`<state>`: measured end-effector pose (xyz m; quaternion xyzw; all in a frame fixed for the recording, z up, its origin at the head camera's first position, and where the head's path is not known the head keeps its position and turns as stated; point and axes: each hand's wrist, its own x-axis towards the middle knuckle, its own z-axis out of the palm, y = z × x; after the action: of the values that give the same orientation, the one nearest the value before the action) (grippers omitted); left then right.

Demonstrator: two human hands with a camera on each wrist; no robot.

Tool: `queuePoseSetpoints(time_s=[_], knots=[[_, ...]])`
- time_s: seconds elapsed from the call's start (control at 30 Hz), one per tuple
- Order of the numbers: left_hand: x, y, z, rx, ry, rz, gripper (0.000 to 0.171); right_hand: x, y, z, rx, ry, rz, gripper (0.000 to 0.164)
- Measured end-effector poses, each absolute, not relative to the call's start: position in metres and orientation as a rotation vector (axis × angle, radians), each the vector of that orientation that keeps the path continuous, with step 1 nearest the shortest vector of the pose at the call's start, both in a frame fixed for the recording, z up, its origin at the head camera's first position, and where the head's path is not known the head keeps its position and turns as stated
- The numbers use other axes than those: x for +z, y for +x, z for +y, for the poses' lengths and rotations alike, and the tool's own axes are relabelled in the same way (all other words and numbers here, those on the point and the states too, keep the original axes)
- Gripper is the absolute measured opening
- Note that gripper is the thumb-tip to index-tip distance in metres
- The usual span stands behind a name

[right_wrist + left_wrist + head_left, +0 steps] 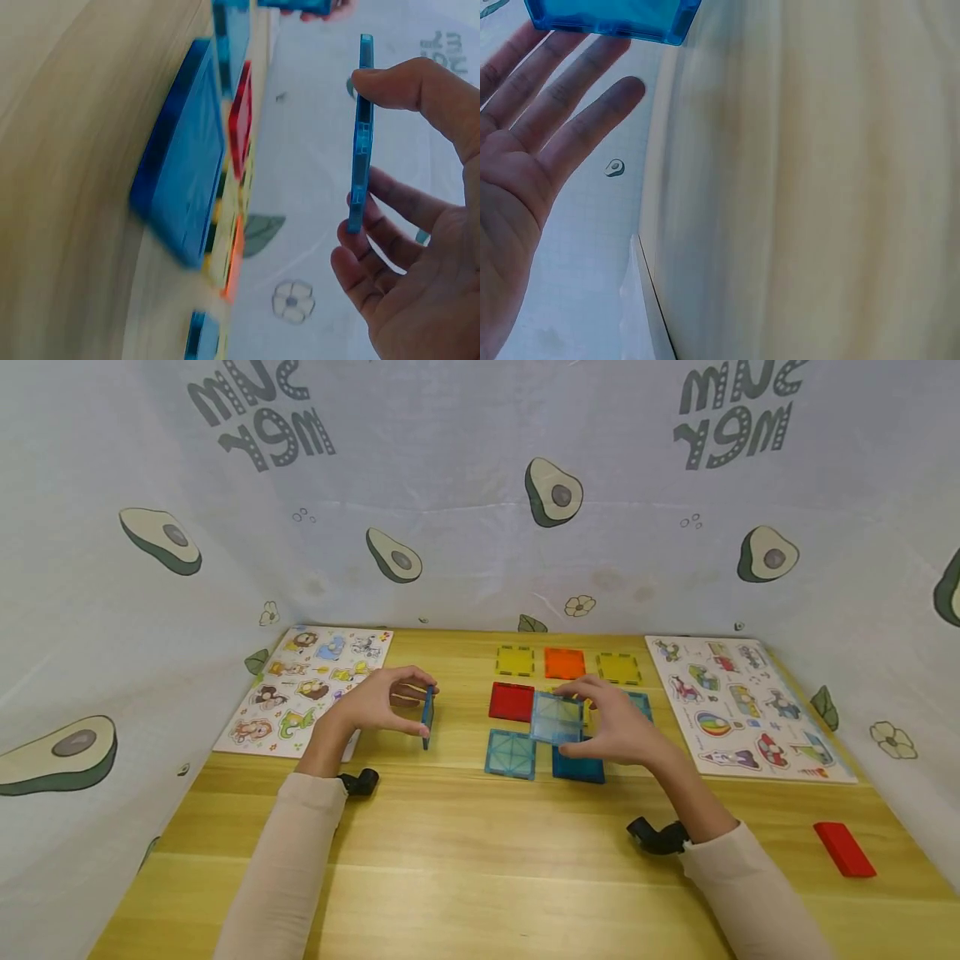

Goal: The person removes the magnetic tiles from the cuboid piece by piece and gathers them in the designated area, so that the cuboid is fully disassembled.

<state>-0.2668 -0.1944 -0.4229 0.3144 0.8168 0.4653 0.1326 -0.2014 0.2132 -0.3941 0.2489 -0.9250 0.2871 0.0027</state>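
Note:
My left hand (386, 697) pinches a blue magnetic tile (427, 718) by its edges, thumb on the near side and fingers on the far side; the tile stands upright, seen nearly edge-on. In the left wrist view only part of this blue tile (611, 16) shows, at the top. A light blue magnetic tile (557, 718) is pinched between thumb and fingers of my right hand (618, 722). It hovers over the laid-out tiles, partly covering a dark blue tile (579, 768). Left of that lies another light blue tile (511, 754), with a red tile (512, 702) behind it.
At the back lie a yellow tile (515, 661), an orange tile (564, 664) and a second yellow tile (618, 668). Picture puzzle boards flank them, an animal board (307, 689) left and a vehicle board (742, 706) right. A red block (845, 849) lies at the right.

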Motion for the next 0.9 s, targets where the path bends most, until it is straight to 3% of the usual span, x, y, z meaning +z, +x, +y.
queuePoseSetpoints(time_s=[0.5, 0.9], knots=[[-0.424, -0.267, -0.185, 1.373, 0.821, 2.230, 0.078, -0.409, -0.188, 0.293, 0.751, 0.719, -2.975, 0.073], [-0.425, -0.267, -0.183, 1.328, 0.847, 2.239, 0.085, -0.415, -0.184, 0.319, 0.690, 0.712, -3.076, 0.073]])
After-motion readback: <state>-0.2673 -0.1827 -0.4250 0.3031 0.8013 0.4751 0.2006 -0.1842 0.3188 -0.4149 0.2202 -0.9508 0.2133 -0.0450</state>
